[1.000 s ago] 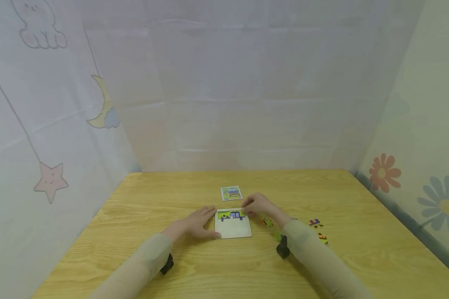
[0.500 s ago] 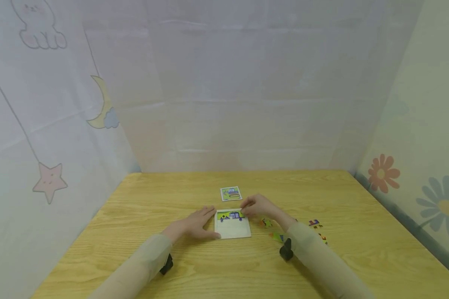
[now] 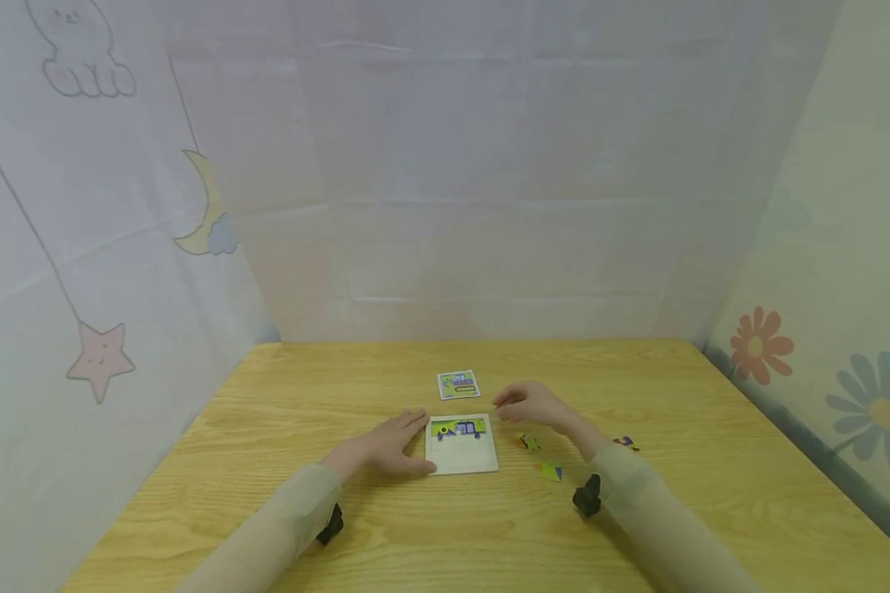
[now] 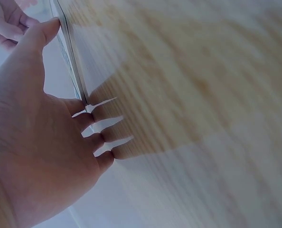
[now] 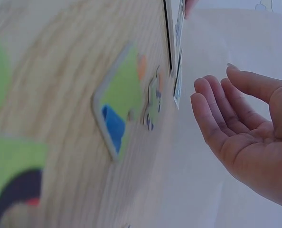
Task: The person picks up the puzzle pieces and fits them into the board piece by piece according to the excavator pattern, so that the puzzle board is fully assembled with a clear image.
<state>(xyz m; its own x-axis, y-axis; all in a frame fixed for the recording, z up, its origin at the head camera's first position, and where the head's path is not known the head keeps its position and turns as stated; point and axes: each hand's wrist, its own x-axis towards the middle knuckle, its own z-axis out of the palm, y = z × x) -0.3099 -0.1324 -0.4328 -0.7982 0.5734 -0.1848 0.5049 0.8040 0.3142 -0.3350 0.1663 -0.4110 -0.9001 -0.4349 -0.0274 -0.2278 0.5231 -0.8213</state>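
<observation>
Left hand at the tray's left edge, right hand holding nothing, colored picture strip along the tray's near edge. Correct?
One error: the colored picture strip runs along the tray's far edge, not the near one; the head view shows it. The rest stands: left hand at the tray's left edge, right hand holding nothing.

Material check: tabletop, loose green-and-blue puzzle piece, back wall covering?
Tabletop: wood or wood-look laminate, satin; grain streaks show.
Green-and-blue puzzle piece: probably thin wood or thick card with a printed face; a plain greyish edge shows in the right wrist view.
Back wall covering: likely thin fabric or plastic sheet, faint sheen; creases catch the light.
</observation>
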